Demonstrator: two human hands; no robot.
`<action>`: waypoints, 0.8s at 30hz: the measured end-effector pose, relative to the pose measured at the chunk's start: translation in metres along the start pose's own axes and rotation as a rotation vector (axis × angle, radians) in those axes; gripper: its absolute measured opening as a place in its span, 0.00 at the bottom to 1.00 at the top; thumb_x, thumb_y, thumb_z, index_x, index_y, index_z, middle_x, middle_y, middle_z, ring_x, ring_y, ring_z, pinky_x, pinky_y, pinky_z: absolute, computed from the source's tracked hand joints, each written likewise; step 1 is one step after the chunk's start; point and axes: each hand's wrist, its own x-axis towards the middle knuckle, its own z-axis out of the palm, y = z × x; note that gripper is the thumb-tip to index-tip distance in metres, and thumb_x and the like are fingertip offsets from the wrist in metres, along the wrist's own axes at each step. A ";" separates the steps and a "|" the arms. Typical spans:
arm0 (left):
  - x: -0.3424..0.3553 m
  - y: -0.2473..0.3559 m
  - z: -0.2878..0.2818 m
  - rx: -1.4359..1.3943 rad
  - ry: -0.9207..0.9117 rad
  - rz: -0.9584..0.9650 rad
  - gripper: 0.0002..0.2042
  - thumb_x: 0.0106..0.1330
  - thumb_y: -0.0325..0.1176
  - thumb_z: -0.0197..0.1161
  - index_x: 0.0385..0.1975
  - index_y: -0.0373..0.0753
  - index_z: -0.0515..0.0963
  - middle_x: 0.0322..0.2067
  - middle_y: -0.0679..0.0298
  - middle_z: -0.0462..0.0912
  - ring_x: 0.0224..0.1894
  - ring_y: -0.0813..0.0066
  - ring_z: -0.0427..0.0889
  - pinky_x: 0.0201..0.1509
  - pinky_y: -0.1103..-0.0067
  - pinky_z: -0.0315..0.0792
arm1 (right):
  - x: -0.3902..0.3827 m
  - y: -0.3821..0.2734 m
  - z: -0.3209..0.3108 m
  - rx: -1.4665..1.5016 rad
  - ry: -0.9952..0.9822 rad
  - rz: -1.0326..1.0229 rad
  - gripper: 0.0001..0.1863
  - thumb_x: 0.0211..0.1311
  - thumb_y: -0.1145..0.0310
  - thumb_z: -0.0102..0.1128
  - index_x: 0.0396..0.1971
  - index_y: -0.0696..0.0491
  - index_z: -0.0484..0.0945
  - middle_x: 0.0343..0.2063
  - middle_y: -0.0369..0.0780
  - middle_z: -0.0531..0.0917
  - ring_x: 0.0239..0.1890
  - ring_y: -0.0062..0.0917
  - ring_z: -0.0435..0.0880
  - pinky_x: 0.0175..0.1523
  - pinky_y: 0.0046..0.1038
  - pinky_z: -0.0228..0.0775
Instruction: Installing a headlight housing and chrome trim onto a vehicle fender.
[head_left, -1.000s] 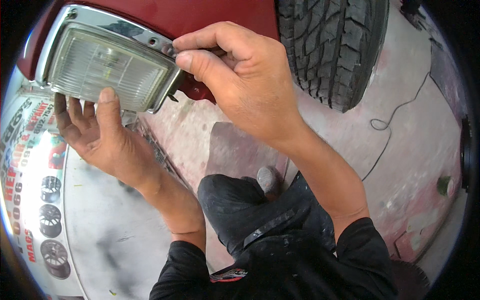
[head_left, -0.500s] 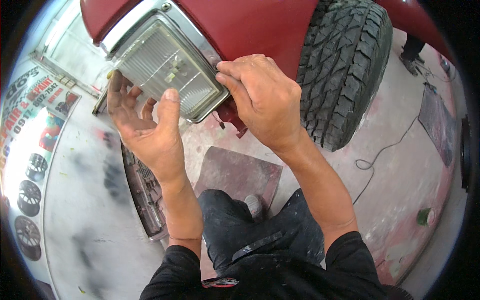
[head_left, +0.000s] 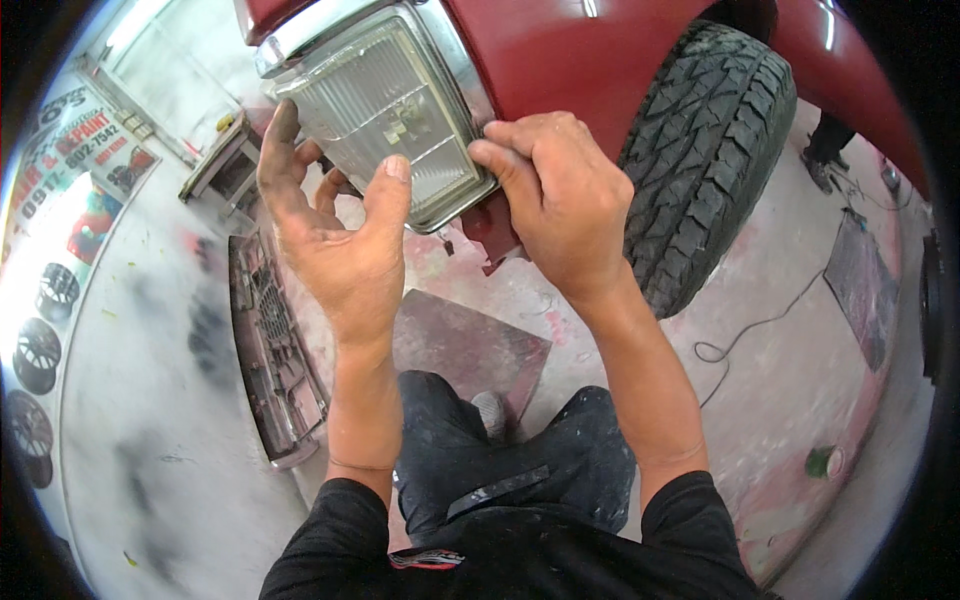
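Observation:
A rectangular headlight (head_left: 385, 125) with a ribbed clear lens sits in a chrome surround (head_left: 455, 60) at the front corner of a red vehicle. My left hand (head_left: 345, 235) is at its lower left edge, palm up and fingers apart. The thumb reaches in front of the lens, while some fingertips go behind the edge; whether they bear on it I cannot tell. On the opposite side, my right hand (head_left: 565, 190) is closed in a pinch of thumb and forefinger against the surround's right edge. Whatever lies in that pinch is hidden.
A large black tyre (head_left: 710, 150) stands right of the red fender (head_left: 560, 60). Below the light hangs a red body part (head_left: 492, 228). A grille (head_left: 275, 345) leans at left, and a dark mat (head_left: 475, 340) lies on the floor. At right are a cable (head_left: 750, 330) and a green roll (head_left: 820, 462).
My view has shifted, so the headlight and both hands appear further right. The hands keep nearly the same places on the light, the right still pinching at its edge.

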 end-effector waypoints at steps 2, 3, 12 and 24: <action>-0.003 -0.001 0.001 0.017 -0.005 -0.002 0.37 0.57 0.23 0.69 0.70 0.39 0.63 0.66 0.60 0.67 0.63 0.68 0.68 0.63 0.69 0.69 | -0.002 0.003 0.003 0.011 0.016 -0.019 0.06 0.54 0.74 0.72 0.31 0.59 0.85 0.29 0.42 0.86 0.30 0.31 0.85 0.37 0.29 0.78; -0.005 -0.004 0.003 -0.002 -0.002 0.010 0.38 0.58 0.24 0.70 0.70 0.39 0.62 0.66 0.59 0.66 0.63 0.67 0.68 0.63 0.68 0.69 | -0.002 0.004 0.004 0.020 0.036 -0.034 0.06 0.55 0.75 0.73 0.32 0.60 0.85 0.29 0.43 0.87 0.29 0.28 0.86 0.35 0.26 0.78; -0.021 -0.029 0.004 0.110 0.014 0.127 0.43 0.60 0.34 0.74 0.73 0.37 0.55 0.68 0.54 0.58 0.62 0.63 0.67 0.63 0.68 0.69 | -0.003 0.001 0.005 0.007 0.008 0.056 0.07 0.58 0.71 0.71 0.33 0.58 0.83 0.30 0.41 0.84 0.32 0.36 0.83 0.38 0.33 0.76; -0.032 -0.024 0.005 -0.034 -0.007 -0.068 0.47 0.56 0.34 0.77 0.74 0.36 0.54 0.59 0.54 0.64 0.57 0.68 0.71 0.56 0.73 0.75 | -0.011 0.004 0.007 -0.059 0.004 -0.084 0.15 0.55 0.77 0.70 0.43 0.59 0.83 0.34 0.44 0.83 0.34 0.37 0.82 0.38 0.33 0.76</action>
